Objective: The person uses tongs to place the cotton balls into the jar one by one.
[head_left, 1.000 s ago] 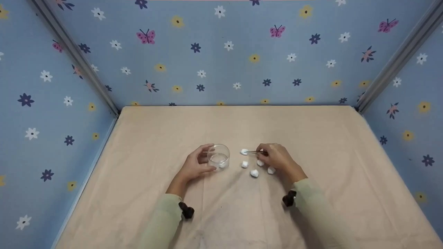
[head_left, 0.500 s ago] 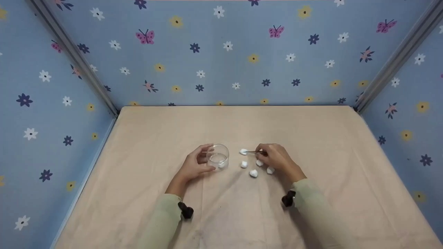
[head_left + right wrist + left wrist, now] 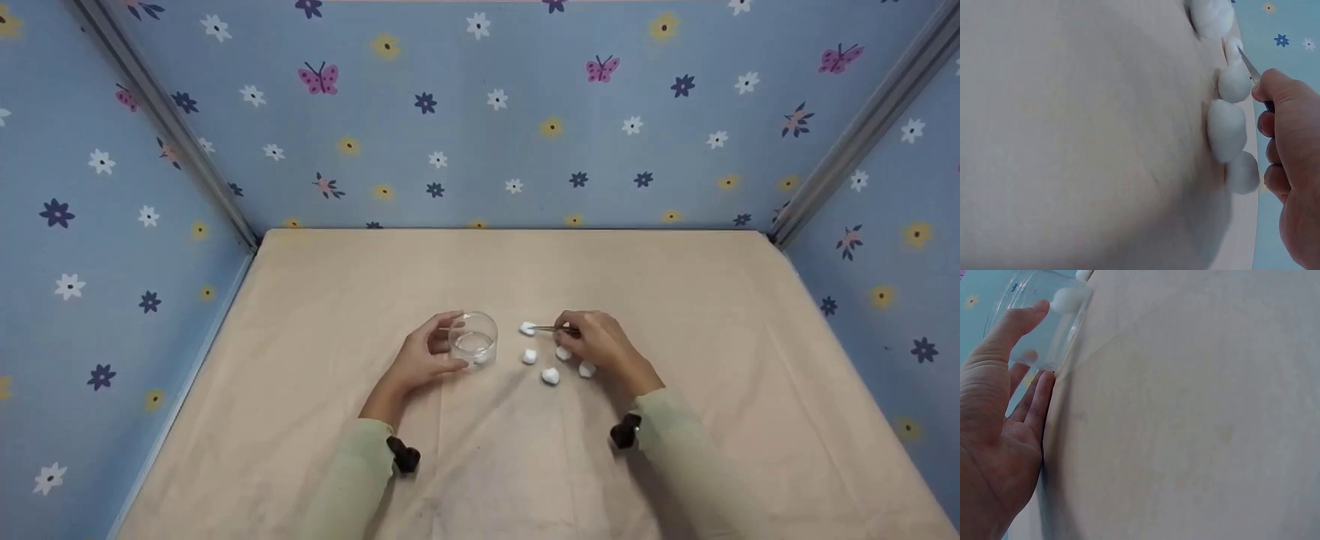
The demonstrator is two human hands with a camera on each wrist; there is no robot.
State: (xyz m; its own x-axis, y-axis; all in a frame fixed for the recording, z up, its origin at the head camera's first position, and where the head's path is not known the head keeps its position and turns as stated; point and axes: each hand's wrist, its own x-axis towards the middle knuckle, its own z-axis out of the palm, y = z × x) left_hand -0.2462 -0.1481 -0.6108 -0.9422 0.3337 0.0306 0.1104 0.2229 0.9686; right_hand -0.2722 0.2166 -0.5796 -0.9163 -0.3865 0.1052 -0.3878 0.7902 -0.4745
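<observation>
Left hand (image 3: 421, 356) round clear cup (image 3: 484, 351); likely tweezers (image 3: 546, 328) in right hand (image 3: 600, 343)

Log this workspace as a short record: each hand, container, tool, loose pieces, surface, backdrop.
left hand: grips the side of the clear cup
right hand: holds the tweezers
container: clear cup, upright, open-topped; one white ball shows through its wall
tool: tweezers, tips at the farthest cotton ball; whether pinched, cannot tell
loose pieces: five cotton balls outside the clear cup, to its right
surface: beige tablecloth, lightly creased
backdrop: blue panels printed with flowers and butterflies
</observation>
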